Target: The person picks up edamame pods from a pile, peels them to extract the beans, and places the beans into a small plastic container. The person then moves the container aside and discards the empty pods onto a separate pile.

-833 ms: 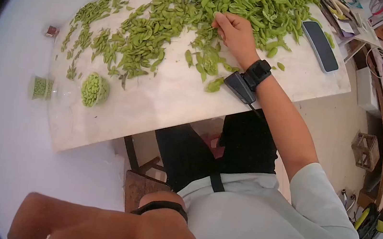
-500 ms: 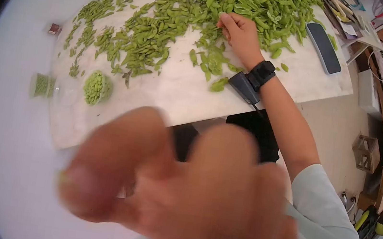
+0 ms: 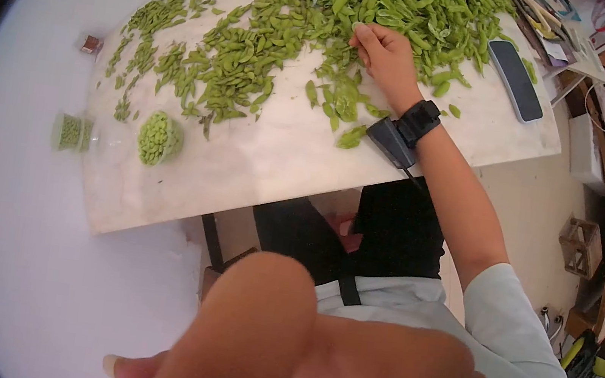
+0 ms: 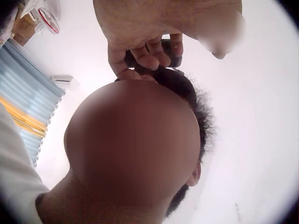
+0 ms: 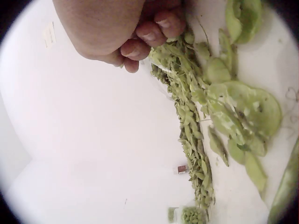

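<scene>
My left hand is raised close in front of the head camera, out of focus. The left wrist view shows that hand at the forehead, fingers loosely bent in front of a black device; whether they touch it I cannot tell. Over the near edge of the green pod pile is my right hand, its fingers curled and thumb against the index finger. In the right wrist view the right hand has curled fingertips beside pods; nothing is clearly visible in them.
A cup of shelled green beans stands on the table at the left, with another bean container beyond it. A phone lies at the right. Loose pods lie near the right wrist. A wooden stool frame stands on the floor.
My left hand came up from the lower left across the front of the head camera. The head view has shifted slightly; the right hand stays at the pile with its fingers curled.
</scene>
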Tool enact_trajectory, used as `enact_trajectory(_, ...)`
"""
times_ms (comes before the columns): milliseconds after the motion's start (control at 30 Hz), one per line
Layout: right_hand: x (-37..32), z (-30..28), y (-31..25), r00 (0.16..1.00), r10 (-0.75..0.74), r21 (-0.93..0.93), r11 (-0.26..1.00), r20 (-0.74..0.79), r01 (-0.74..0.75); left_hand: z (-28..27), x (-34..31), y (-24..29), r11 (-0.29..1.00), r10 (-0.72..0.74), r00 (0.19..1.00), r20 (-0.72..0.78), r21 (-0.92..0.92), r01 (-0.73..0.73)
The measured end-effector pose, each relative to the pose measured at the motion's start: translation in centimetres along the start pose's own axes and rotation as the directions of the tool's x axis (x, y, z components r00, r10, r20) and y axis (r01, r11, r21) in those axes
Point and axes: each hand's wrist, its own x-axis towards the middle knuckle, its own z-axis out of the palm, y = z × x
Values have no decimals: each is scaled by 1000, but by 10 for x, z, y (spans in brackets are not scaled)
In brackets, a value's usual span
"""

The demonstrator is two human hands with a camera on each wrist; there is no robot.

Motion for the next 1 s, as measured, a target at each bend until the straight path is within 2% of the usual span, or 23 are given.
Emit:
enact_trajectory(167, -1, 0, 0, 1000, 4, -14, 1000, -4, -4, -4, 1, 0, 1000, -8, 1000, 9, 8, 8)
enact_trajectory(267, 0, -2, -3, 999, 38, -10, 999, -11, -39, -8, 5, 11, 994, 61, 996, -67, 95, -54)
enact_trajectory(333, -1, -1, -3, 999, 38, 9, 999, -20, -37, -22, 8, 32, 946, 178, 969, -172, 303, -120)
enact_trajectory(367, -1, 0, -3, 999, 43, -1, 999, -22, -43, -36, 5, 49, 866, 253, 942, -219, 486, -119)
enact_trajectory(400, 0, -1, -3, 999, 46, -13, 999, -25, -47, -50, 2, 67, 756, 326, 908, -264, 649, -83)
enact_trajectory(433, 0, -1, -3, 998, 50, -24, 998, -30, -51, -67, -4, 96, 594, 410, 845, -342, 803, 37)
enact_trajectory(467, 0, -1, -3, 999, 37, -34, 999, -24, -37, -88, -5, 124, 223, 598, 738, -313, 949, 222)
enact_trajectory(500, -1, 0, -2, 1000, 24, -46, 999, -18, -25, -105, -5, 148, -106, 637, 713, -292, 884, 456)
enact_trajectory(533, -1, 0, -3, 1000, 7, -56, 998, -12, -8, -119, -5, 170, -407, 667, 702, -250, 667, 624)
enact_trajectory(600, 0, 1, 0, 1000, -15, -78, 997, -6, 14, -140, -17, 206, -777, 522, 821, -232, 267, 570)
enact_trajectory(700, -1, 0, -3, 1000, -6, -148, 989, -10, 5, -165, -31, 237, -764, 599, 752, -274, 84, 640)
enact_trajectory(800, -1, 0, -6, 1000, 1, -146, 989, -21, -4, -173, -41, 256, -786, 607, 765, -215, -19, 618)
enact_trajectory(900, -3, 1, -5, 1000, -11, -131, 991, -27, 7, -181, -43, 262, -738, 644, 684, -343, -44, 673)
enact_trajectory(1000, 0, 1, -3, 1000, -18, -162, 987, -21, 14, -186, -40, 262, -772, 616, 703, -355, -95, 629)
